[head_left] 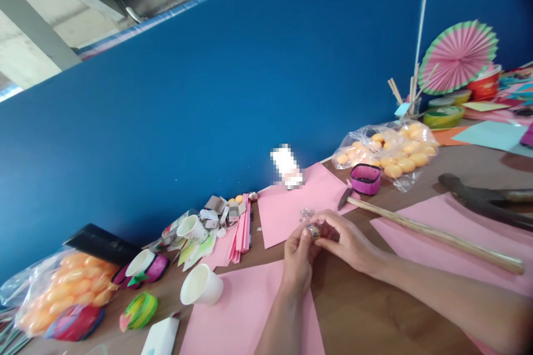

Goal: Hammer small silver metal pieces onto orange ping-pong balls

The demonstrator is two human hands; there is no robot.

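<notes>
Between the fingertips of both hands is a small, shiny, silver-and-brown ball [313,231]. My left hand [298,258] pinches it from the left, with the thumb on its near side. My right hand [347,238] has its thumb and fingers closed at the ball's right side. Just beyond my fingers, small clear or silvery bits [307,214] lie by the edge of a pink paper sheet [287,216]. A similar shiny ball [252,196] rests near the wall.
A hammer [441,236] lies on pink paper at right. Behind it are a purple ring-shaped holder [365,179] and a bag of orange balls [403,155]. A white cup [202,284] stands at left, near another bag of orange balls [70,288]. A blue partition [208,94] borders the table.
</notes>
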